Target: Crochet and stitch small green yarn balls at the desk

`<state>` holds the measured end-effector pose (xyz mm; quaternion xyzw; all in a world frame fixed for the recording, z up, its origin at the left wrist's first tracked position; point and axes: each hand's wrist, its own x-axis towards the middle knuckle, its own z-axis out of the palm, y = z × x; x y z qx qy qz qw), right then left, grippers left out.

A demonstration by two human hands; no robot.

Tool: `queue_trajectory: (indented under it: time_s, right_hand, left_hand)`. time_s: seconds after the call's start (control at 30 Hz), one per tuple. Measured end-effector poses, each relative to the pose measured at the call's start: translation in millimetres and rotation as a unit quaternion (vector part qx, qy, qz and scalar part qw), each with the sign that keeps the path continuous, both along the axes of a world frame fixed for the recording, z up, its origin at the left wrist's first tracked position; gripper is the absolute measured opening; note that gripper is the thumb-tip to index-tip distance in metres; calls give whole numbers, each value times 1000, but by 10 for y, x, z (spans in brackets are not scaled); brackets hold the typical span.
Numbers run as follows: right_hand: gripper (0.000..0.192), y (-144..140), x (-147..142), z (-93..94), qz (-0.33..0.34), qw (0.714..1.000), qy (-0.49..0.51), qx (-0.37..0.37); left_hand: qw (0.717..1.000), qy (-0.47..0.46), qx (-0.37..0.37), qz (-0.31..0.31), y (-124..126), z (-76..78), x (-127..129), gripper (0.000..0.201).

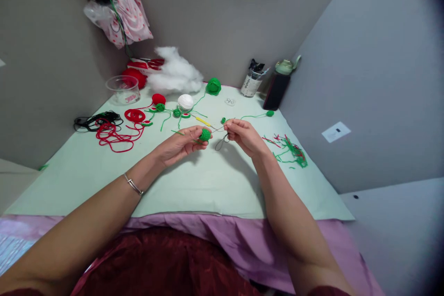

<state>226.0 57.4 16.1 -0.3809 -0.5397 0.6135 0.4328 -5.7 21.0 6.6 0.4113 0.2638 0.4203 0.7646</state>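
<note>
My left hand [180, 144] pinches a small green crocheted ball [205, 134] between thumb and fingers above the pale green table [194, 185]. My right hand [243, 135] is closed on a thin needle [219, 128] that points left toward the ball, with a dark thread loop [222, 142] hanging below it. A yellow-handled crochet hook [203, 121] lies on the table just behind my hands.
Red yarn [116, 135] and black cord [95, 121] lie at the left. Small red and green crocheted pieces, a white ball [185, 101], a green yarn ball [213, 86] and white stuffing [175, 75] sit at the back. Green and red yarn scraps [291, 151] lie at the right, a dark bottle [277, 87] in the corner.
</note>
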Motion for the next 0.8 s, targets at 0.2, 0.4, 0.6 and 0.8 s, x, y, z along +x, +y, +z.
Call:
queue_trajectory:
  time_s: [0.2, 0.4, 0.6, 0.8]
  right_hand:
    - [22, -49, -38, 38, 39, 993, 92, -60]
    - [19, -129, -137, 77, 109, 979, 128, -117]
    - [25, 9, -16, 76, -11, 969, 187, -159]
    - [24, 46, 147, 118, -21, 968, 208, -136]
  left_hand:
    - [998, 20, 43, -36, -29, 23, -9, 30]
    - [995, 74, 58, -30, -29, -41, 20, 31]
    - [987, 109, 101, -60, -110, -110, 106, 25]
    - [984, 118, 126, -53, -105, -116, 121, 25]
